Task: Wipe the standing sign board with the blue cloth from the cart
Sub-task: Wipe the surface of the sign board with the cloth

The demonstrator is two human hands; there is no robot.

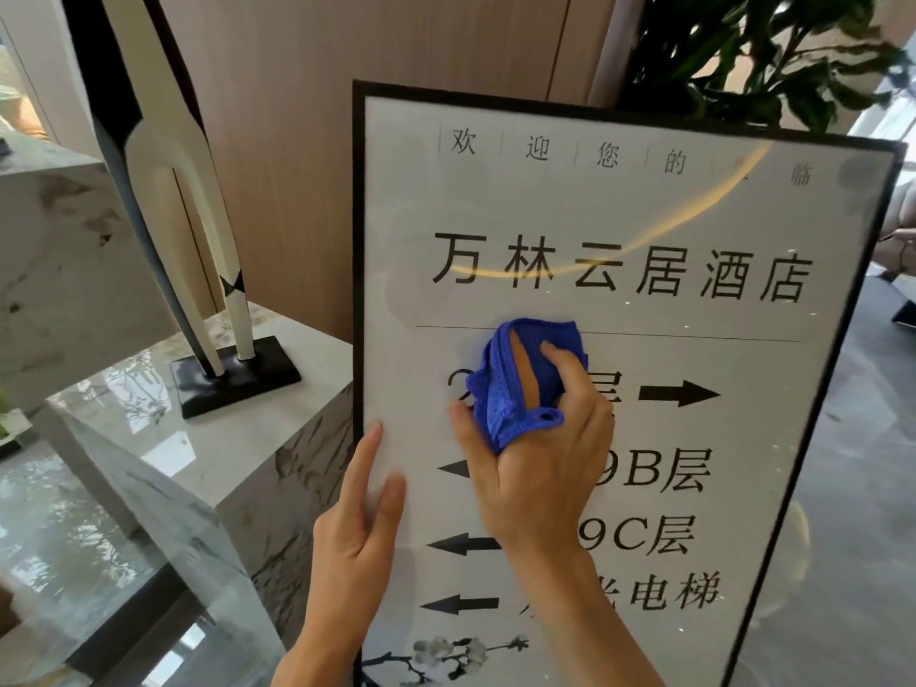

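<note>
The fingers (562,361) of the right hand (540,468) are curling over a bunched blue cloth (520,384), with the thumb closing in from the left, so the wad is being pinned against the glazed face of the standing sign board (619,215) rather than dangling loose; gathering the cloth into a pad probably gives a firm patch to press with. It is sitting just below the thin ruled line, over the first row of directions, covering part of the characters left of the right-pointing arrow (679,393). The left hand (357,533) is holding nothing: its fingers are lying nearly straight and flat against the lower left of the panel, just inside the black frame (358,240), most likely bracing the board so the pressure from the other hand is not rocking or pushing it back. The board is standing slightly tilted, close beside a marble worktop (198,438) that is carrying a tall black-and-white sculpture (188,215) on a dark base, with a leafy plant (753,52) behind its top edge. A curved glare is streaking across the large title characters, so it is hard to tell which areas are already clean. The cart named in the task is not in view. Judging by the cloth's place mid-panel, the wiping is under way with the lower rows and the flower print at the bottom probably yet to be covered.
</note>
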